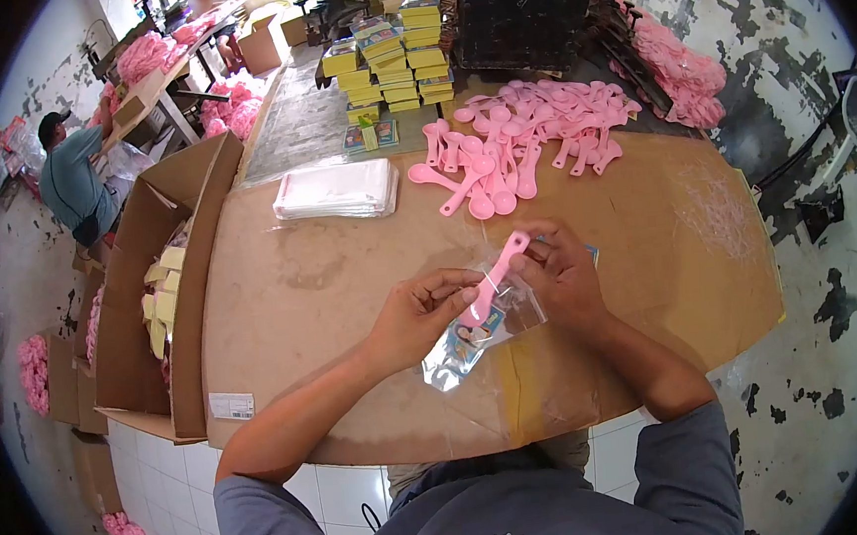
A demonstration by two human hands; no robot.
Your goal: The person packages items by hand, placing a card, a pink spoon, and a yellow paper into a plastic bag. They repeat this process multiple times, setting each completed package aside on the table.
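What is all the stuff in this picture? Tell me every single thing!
pink spoon: one, pink, partly inside the clear bag
clear bag: one, see-through with a printed card inside, between both hands
loose spoons: many, pink, heaped at the far side of the cardboard sheet
empty bags: one stack, clear, left of the loose spoons
flat packs: several stacks, yellow, beyond the loose spoons
cardboard sheet: one, brown, under everything
open carton: one, brown, at left, pale yellow pieces inside
other person: one, grey-blue shirt, far left
left hand: one, bare, pinching the clear bag's mouth
right hand: one, bare, gripping the pink spoon's handle
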